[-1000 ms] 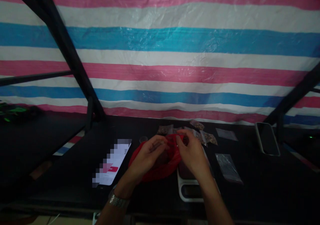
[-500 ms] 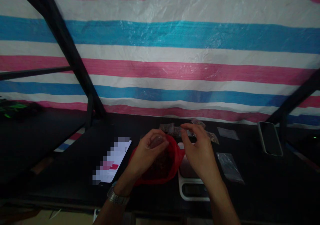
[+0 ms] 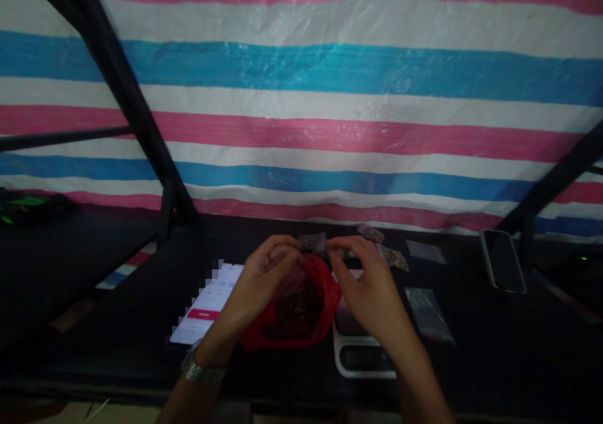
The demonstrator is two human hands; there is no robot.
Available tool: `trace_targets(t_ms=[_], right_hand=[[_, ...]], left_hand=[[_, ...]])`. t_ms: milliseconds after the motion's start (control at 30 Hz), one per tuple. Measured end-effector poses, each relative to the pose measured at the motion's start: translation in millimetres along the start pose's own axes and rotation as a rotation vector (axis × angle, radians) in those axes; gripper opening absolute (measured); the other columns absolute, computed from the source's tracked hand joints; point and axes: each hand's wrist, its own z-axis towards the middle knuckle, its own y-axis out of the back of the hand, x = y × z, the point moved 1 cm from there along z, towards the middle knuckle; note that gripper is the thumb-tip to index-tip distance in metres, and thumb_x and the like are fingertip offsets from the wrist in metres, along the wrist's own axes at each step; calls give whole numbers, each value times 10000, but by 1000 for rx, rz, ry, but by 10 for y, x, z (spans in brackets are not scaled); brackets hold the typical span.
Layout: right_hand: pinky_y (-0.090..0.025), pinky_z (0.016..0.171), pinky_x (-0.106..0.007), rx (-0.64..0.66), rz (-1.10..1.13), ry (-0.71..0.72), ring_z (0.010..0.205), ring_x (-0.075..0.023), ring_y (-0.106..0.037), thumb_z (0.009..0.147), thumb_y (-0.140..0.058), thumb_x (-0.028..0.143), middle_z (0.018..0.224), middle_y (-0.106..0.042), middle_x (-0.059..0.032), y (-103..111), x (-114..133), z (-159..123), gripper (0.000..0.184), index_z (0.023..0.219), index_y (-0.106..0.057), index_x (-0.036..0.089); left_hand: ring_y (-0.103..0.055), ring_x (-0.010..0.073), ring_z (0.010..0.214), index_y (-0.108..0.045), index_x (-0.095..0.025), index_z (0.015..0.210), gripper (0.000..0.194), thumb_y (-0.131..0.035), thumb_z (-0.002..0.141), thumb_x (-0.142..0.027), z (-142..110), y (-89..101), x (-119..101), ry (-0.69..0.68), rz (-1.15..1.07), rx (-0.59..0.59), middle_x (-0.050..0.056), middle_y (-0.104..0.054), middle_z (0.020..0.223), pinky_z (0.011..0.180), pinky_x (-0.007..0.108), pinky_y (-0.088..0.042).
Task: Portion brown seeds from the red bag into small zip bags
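A red plastic bag (image 3: 301, 311) with dark contents lies open on the black table (image 3: 494, 361). My left hand (image 3: 261, 282) is curled at the bag's left rim, its fingers closed on a small clear pouch or the rim; which one is unclear. My right hand (image 3: 365, 289) hovers over a white kitchen scale (image 3: 360, 355), thumb and forefinger pinched near the bag's top right edge. What the pinch holds is too small to make out.
Several small filled pouches (image 3: 377, 245) lie behind the hands. Empty clear pouches (image 3: 428, 314) rest to the right. A lit phone (image 3: 207, 304) lies left of the bag, a dark phone (image 3: 504, 260) far right. A striped tarp hangs behind black frame bars (image 3: 117, 91).
My right hand let go of the bag's rim and drew slightly right, above the scale. The bag's mouth now gapes wider, showing its dark contents. My left hand shifted a little left.
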Motion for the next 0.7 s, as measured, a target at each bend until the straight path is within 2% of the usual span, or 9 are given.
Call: trace_targets(t_ms=[133, 200, 300, 367, 467, 567, 633, 700], right_hand=[[-438, 1072, -431, 135, 19, -5, 1201, -262, -641, 955, -698, 254, 1230, -768, -47, -127, 36, -78, 266, 1218, -734, 275], [-424, 1079, -429, 172, 20, -17, 1221, -260, -634, 944, -733, 248, 1245, -771, -38, -212, 92, -113, 305, 1246, -732, 287], [-425, 1038, -413, 153, 27, -31, 1102, -233, -683, 951, -718, 189, 1087, -805, -14, -284, 172, -101, 214, 1130, -774, 292], [-439, 1005, -398, 75, 42, -35, 1020, -221, -706, 939, -709, 168, 991, -812, -5, -212, 150, -40, 190, 1071, -783, 282], [-496, 893, -367, -91, 72, -135, 883, -221, -726, 907, -707, 248, 863, -797, -8, 179, -112, 66, 178, 1079, -752, 242], [-522, 681, -324, -187, 20, -420, 745, -236, -730, 857, -727, 382, 825, -784, -35, 805, -614, 39, 365, 1169, -681, 196], [-536, 664, -320, -155, -199, -638, 757, -243, -756, 867, -678, 337, 885, -800, -70, 1195, -960, -81, 364, 1196, -662, 182], [-556, 716, -320, 37, -517, -793, 793, -238, -774, 877, -643, 304, 865, -802, -71, 1454, -1220, -234, 272, 1124, -689, 200]], left_hand=[[-777, 243, 1015, -694, -216, 987, 451, -865, 787, -583, -7, -20, -140, -66, -179, -141, 40, -829, 910, 847, 298, -606], [-772, 272, 1090, -686, -216, 943, 460, -868, 773, -604, -18, -69, -174, -68, -230, -181, 52, -838, 980, 875, 331, -621], [-789, 277, 1050, -699, -216, 981, 448, -850, 799, -597, -25, -127, -159, -40, -242, -165, 69, -833, 1121, 858, 365, -643], [-784, 264, 1081, -707, -235, 1078, 451, -822, 836, -597, -12, -125, -127, -80, -258, -137, 70, -817, 1215, 909, 368, -634], [-745, 255, 1198, -689, -267, 1186, 460, -785, 879, -596, 31, -43, -85, -191, -265, -155, 58, -800, 1269, 1004, 360, -591], [-750, 253, 1168, -688, -247, 1142, 354, -693, 966, -555, 75, 91, -88, -197, -250, -262, 59, -818, 1181, 978, 362, -590], [-765, 232, 1087, -683, -224, 1100, 285, -611, 1031, -491, 87, 158, -133, -175, -246, -325, 54, -824, 1096, 931, 342, -598], [-768, 196, 993, -681, -206, 1055, 244, -539, 1074, -404, 87, 183, -205, -151, -245, -372, 41, -820, 1008, 863, 292, -602]])
